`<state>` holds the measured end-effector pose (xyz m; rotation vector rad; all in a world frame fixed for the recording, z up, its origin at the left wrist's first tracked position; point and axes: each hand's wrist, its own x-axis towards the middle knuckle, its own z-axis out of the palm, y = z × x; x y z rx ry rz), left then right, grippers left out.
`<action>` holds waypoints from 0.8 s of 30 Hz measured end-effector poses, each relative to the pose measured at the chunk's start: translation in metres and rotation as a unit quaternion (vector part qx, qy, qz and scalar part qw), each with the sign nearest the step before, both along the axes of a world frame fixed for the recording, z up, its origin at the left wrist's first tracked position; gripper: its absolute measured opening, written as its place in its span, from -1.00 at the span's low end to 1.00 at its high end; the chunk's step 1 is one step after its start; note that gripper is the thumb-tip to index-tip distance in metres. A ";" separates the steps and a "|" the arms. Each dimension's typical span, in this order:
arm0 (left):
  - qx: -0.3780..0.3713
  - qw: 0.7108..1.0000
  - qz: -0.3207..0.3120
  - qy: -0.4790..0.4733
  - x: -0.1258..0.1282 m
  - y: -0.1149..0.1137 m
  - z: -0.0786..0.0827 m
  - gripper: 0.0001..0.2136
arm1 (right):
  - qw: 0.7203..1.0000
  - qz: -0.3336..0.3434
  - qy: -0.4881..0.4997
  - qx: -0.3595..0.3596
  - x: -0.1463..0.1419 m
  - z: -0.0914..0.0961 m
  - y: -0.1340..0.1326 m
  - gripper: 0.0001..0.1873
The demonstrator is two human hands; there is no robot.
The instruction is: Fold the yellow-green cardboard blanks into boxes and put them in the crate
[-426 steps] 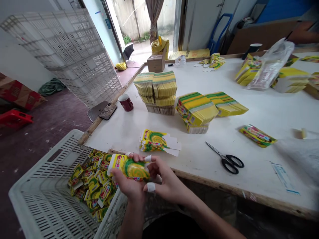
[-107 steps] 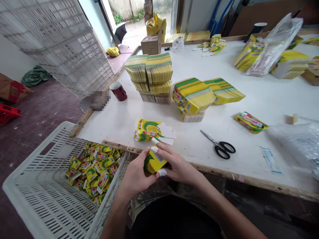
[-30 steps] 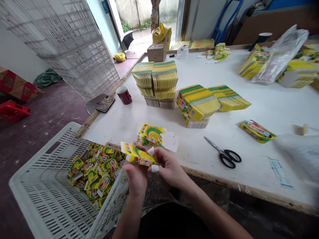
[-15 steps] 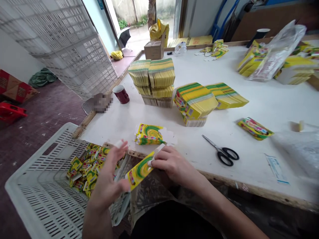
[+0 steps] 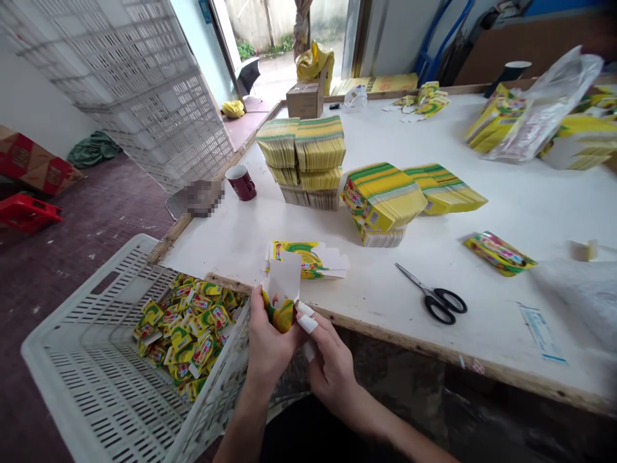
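Carton [image 5: 284, 280] in hand, yellow and green print, white flap standing up at its far end; held above the near edge of the desk [image 5: 371, 286]. Left hand [image 5: 270, 347]: fingers clamped on carton's left side. Right hand [image 5: 332, 366]: fingers curled, white wrappings [image 5: 307, 323] on the tips, touching carton's right edge; cannot tell whether they pinch it, thumb partly hidden.

Labels noted. Flat cartons [image 5: 308, 258], piled just beyond the hands: yellow-green swirl, multicoloured lettering, brand not readable with certainty. Same print on small boxes [image 5: 193, 334], heaped loose inside pale slotted crate [image 5: 96, 373] to the left. Slanted block of cartons [image 5: 383, 196], farther right: lettering on its left face, small pale barcode-like patch on the near face. Tall stack [image 5: 308, 154], left of the block: edges only, green and yellow bands. Filled pack [image 5: 500, 253], right side: bright lettering on a red-pink ground, too small to read. Blue-and-white strip [image 5: 542, 331], near right: fine printing, illegible. Yellow sheet [image 5: 378, 84] at far edge: dark characters, unresolved. Red-brown boxes [image 5: 36, 161] on floor, far left: lettering, unreadable.

Scissors [image 5: 430, 294], black handles, lie between flat cartons and strip. Dark red mug [image 5: 244, 185] stands left of tall stack.
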<state>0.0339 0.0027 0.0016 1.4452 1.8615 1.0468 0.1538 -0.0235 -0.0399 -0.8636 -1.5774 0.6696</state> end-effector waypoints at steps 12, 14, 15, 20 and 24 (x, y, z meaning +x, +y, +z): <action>0.156 0.980 -0.117 0.038 -0.005 -0.010 -0.019 -0.29 | 0.864 0.135 0.278 -0.398 0.026 0.044 0.058 -0.79; 0.191 0.977 -0.094 0.015 0.000 -0.012 -0.022 -0.25 | 0.750 0.195 0.385 -0.502 0.015 0.038 0.054 -0.73; 0.206 0.975 -0.083 0.018 0.001 -0.012 -0.024 -0.22 | 0.695 0.219 0.420 -0.540 0.009 0.033 0.050 -0.68; 0.192 0.978 -0.077 0.035 0.001 -0.009 -0.027 -0.21 | 0.664 0.228 0.466 -0.539 0.004 0.018 0.041 -0.56; 0.164 0.984 -0.066 0.030 0.000 -0.006 -0.023 -0.32 | 0.759 0.225 0.424 -0.440 0.020 0.018 0.044 -0.57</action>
